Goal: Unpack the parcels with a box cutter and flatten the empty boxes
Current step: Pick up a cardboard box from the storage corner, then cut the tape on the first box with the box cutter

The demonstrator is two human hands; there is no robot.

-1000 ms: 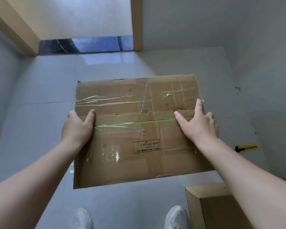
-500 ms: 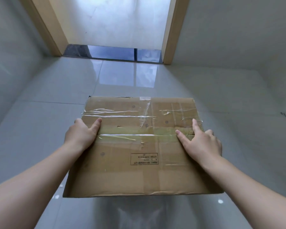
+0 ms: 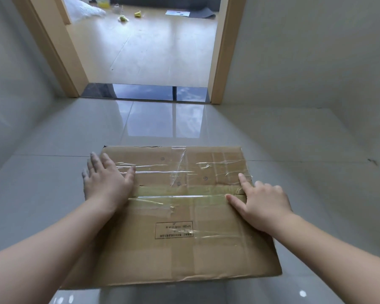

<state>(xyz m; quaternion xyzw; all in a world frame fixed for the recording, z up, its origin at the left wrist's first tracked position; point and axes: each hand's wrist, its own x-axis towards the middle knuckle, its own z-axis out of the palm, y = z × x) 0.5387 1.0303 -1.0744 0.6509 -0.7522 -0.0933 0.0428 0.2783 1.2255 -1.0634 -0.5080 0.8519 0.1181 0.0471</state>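
Note:
A flattened cardboard box [image 3: 180, 242], criss-crossed with clear tape and carrying a printed label, lies low over the grey tiled floor [image 3: 305, 150] in front of me. My left hand [image 3: 106, 181] rests flat on its left edge with the fingers spread, some reaching past the edge. My right hand [image 3: 262, 205] is at the right edge: thumb and forefinger lie on top and the other fingers curl around the edge. I cannot tell whether the box touches the floor. No box cutter is in view.
Grey walls close in on the left and right. Straight ahead a wood-framed doorway [image 3: 221, 62] with a dark threshold strip [image 3: 145, 93] opens onto a wooden floor with small yellow items [image 3: 130, 16], a white bag and a dark mat.
The view has tilted up from the floor to the doorway. The box has gone down and forward. My left hand has opened from gripping the edge to lying flat; the right hand keeps its hold.

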